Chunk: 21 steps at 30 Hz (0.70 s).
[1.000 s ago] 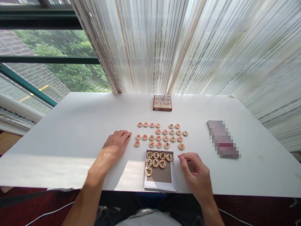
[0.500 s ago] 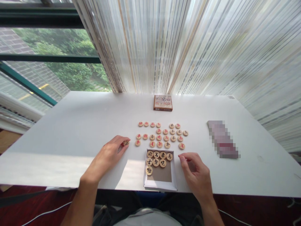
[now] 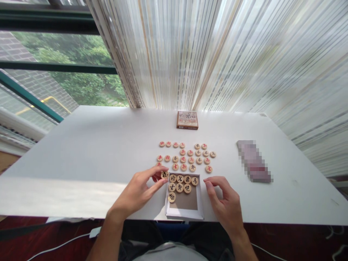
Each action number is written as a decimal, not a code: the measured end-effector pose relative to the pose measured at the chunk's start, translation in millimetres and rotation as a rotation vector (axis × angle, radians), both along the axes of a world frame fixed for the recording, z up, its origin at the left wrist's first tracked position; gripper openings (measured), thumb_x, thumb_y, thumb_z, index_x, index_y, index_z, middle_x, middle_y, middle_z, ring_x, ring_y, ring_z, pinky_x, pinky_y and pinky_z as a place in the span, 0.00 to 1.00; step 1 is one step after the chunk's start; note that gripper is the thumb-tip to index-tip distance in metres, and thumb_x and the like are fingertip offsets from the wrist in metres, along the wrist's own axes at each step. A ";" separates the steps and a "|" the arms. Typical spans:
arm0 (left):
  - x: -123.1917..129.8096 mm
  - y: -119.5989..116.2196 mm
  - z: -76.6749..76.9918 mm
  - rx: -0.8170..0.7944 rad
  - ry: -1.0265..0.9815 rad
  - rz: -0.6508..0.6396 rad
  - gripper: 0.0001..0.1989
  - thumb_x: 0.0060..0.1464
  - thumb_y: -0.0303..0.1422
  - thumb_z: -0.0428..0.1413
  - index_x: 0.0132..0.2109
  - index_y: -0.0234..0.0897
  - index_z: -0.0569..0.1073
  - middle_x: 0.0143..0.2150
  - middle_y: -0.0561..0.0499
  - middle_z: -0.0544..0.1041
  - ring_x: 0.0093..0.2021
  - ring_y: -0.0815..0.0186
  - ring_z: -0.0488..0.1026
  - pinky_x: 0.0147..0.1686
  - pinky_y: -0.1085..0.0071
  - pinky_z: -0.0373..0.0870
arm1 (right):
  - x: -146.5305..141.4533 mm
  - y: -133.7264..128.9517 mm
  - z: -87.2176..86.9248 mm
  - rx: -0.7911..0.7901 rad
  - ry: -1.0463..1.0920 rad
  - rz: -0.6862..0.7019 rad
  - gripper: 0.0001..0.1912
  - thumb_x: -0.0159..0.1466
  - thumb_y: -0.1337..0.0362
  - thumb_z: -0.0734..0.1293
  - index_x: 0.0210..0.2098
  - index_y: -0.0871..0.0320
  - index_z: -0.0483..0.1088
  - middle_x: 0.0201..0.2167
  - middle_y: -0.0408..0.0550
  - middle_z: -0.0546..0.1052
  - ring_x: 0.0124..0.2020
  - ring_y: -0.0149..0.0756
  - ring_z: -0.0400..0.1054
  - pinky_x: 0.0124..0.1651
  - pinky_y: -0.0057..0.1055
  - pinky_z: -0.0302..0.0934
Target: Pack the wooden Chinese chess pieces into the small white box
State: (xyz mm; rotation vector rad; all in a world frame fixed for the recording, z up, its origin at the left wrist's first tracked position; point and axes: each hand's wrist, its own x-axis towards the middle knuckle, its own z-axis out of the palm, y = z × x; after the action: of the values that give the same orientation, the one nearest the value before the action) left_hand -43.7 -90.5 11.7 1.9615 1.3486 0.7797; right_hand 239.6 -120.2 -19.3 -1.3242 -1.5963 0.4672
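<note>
My left hand [image 3: 138,190] pinches a round wooden Chinese chess piece [image 3: 164,174] with a black character between thumb and fingers. It holds the piece just off the upper left corner of a shallow white box [image 3: 200,203] with a brown bottom. Inside the box lie several black-character pieces [image 3: 179,187], four across at the top, then a shorter row, then a single one at the left. My right hand [image 3: 224,199] is beside the box's right wall, index finger and thumb closed together with nothing visible between them.
Behind the box, loose pieces [image 3: 183,159] with red and black characters lie in uneven rows. A printed chess box [image 3: 187,120] lies farther back on the white table [image 3: 81,145]. A blurred-out flat object [image 3: 254,161] is at the right. Striped curtains [image 3: 174,54] hang behind the table.
My left hand has moved right with its chess piece, from the left of the rows to the box's upper left corner. My right hand stays beside the box. The view has shifted slightly.
</note>
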 end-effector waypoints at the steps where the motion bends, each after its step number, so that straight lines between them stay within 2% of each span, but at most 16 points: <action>1: 3.8 0.0 0.2 -0.011 -0.018 -0.013 0.14 0.65 0.41 0.57 0.55 0.46 0.76 0.42 0.53 0.82 0.40 0.66 0.78 0.42 0.73 0.76 | -1.3 -0.2 1.2 0.007 0.005 0.012 0.06 0.69 0.65 0.66 0.35 0.54 0.73 0.36 0.46 0.79 0.40 0.39 0.74 0.45 0.35 0.68; 4: 13.6 0.1 1.0 -0.055 -0.067 -0.058 0.15 0.65 0.41 0.56 0.56 0.46 0.76 0.44 0.52 0.82 0.42 0.65 0.79 0.43 0.74 0.77 | -6.7 -1.8 6.3 0.002 0.030 0.047 0.05 0.69 0.66 0.66 0.36 0.54 0.73 0.36 0.47 0.79 0.40 0.39 0.74 0.45 0.35 0.68; 8: 24.0 -1.1 2.5 -0.087 -0.119 -0.132 0.16 0.66 0.39 0.56 0.59 0.45 0.74 0.49 0.51 0.82 0.46 0.64 0.79 0.49 0.71 0.76 | -16.0 -3.7 18.1 -0.076 0.070 0.113 0.04 0.69 0.65 0.66 0.41 0.54 0.75 0.38 0.47 0.80 0.40 0.38 0.74 0.45 0.33 0.68; 13: 34.2 -4.2 9.4 -0.105 -0.143 -0.231 0.17 0.67 0.36 0.54 0.61 0.46 0.73 0.58 0.50 0.79 0.56 0.61 0.76 0.57 0.68 0.72 | -28.2 -3.0 31.1 -0.200 0.137 0.217 0.05 0.69 0.63 0.67 0.44 0.54 0.75 0.38 0.45 0.81 0.38 0.35 0.75 0.44 0.28 0.69; 18: 43.4 -6.1 15.6 -0.074 -0.183 -0.309 0.18 0.69 0.34 0.52 0.63 0.48 0.71 0.60 0.50 0.77 0.58 0.62 0.75 0.58 0.68 0.71 | -37.1 -2.8 28.0 -0.222 0.241 0.262 0.05 0.67 0.64 0.69 0.44 0.54 0.73 0.37 0.44 0.80 0.35 0.32 0.73 0.40 0.27 0.70; 21: 45.9 -7.7 11.9 -0.029 -0.162 -0.281 0.19 0.68 0.33 0.53 0.64 0.48 0.69 0.57 0.50 0.78 0.55 0.63 0.76 0.57 0.68 0.72 | -37.9 -1.8 21.2 -0.233 0.320 0.251 0.06 0.68 0.64 0.69 0.45 0.52 0.74 0.38 0.44 0.80 0.37 0.33 0.74 0.42 0.27 0.70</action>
State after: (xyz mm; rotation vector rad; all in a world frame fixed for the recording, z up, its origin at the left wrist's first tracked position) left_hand 2.3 -98.2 23.6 1.9640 0.9586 0.7599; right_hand 201.7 -122.0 1.9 -1.1506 -1.4730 0.9939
